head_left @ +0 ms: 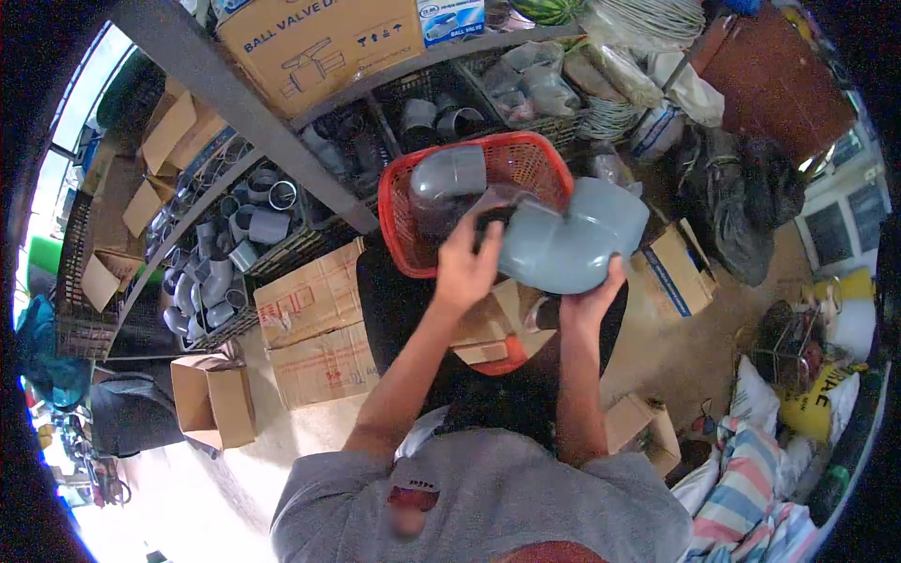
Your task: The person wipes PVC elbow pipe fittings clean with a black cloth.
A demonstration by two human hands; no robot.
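A large grey plastic pipe elbow (563,244) is held up in front of me, over the near right part of a red plastic basket (402,169). My left hand (467,263) grips its left end, the fingers curled at a dark opening. From below, my right hand (593,296) supports the bend, with the thumb up its right side. Another grey elbow (450,174) rests in the basket. Something clear, like thin plastic, shows by my left fingertips; I cannot make out what it is.
Crates of grey pipe fittings (263,225) line the shelf at left. Above stands a ball valve carton (319,56). Flattened cardboard (314,324) and an open box (214,403) lie on the floor at left. At right are another carton (678,272) and a striped cloth (741,483).
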